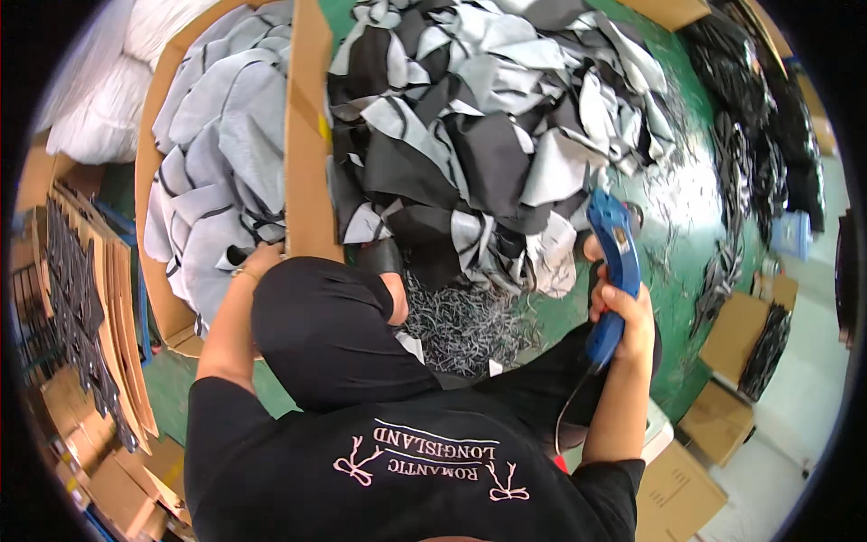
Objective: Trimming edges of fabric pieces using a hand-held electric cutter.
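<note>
Holding a blue tagging gun point(614, 271) upright in its closed grip beside the fabric heap point(488, 135), the right hand point(632, 316) waits while the left hand point(260, 260), grip hidden, reaches into the cardboard box point(307, 135) of grey pieces point(226, 144).

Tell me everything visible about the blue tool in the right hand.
The blue tool is a long, glossy plastic hand-held device, broader at the top with a dark tip. It stands nearly upright over the green floor, beside the pile of black and grey fabric pieces. The right hand wraps its lower handle; a thin cord trails from its base.
</note>
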Demonstrator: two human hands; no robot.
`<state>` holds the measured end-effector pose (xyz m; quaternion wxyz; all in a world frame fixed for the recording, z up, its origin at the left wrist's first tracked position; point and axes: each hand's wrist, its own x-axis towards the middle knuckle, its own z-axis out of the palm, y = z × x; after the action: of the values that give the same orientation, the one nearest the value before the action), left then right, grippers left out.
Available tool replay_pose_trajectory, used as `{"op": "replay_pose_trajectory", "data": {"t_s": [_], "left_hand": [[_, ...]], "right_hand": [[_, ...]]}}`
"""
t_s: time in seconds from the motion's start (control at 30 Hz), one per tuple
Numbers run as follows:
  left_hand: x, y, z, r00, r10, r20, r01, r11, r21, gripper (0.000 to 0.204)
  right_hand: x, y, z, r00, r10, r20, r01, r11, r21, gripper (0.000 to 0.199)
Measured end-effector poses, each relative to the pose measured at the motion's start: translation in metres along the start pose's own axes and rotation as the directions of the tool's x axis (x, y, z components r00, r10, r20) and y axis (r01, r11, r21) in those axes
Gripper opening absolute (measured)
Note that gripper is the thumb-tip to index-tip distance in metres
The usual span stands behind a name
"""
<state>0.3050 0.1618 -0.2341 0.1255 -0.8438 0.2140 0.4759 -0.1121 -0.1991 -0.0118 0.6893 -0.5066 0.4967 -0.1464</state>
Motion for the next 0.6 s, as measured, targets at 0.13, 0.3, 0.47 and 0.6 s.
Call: {"op": "replay_pose_trajectory", "data": {"t_s": [0.13,0.3,0.47,0.6], "left_hand": [[-0.086,0.009,-0.082,0.882,0.27,-0.386,-0.204,0.957,0.204,0.033],[-0.129,0.136,-0.155,0.6,0.451,-0.661,-0.619,0.785,-0.026,0.027],[-0.105,0.31,-0.084,0.737,0.653,-0.174,-0.674,0.73,-0.117,0.028],[-0.046,0.403,0.038,0.871,0.462,0.168,-0.467,0.884,-0.006,0.072]], "right_hand": [[0.008,-0.013,-0.021,0.994,-0.065,0.089,0.049,0.984,0.174,0.05],[0.002,-0.01,-0.052,0.99,-0.12,0.078,0.078,0.907,0.415,0.054],[-0.018,0.001,-0.091,0.985,-0.157,0.069,0.095,0.832,0.546,0.056],[-0.029,0.006,-0.112,0.985,-0.157,0.067,0.081,0.776,0.626,0.055]]}}
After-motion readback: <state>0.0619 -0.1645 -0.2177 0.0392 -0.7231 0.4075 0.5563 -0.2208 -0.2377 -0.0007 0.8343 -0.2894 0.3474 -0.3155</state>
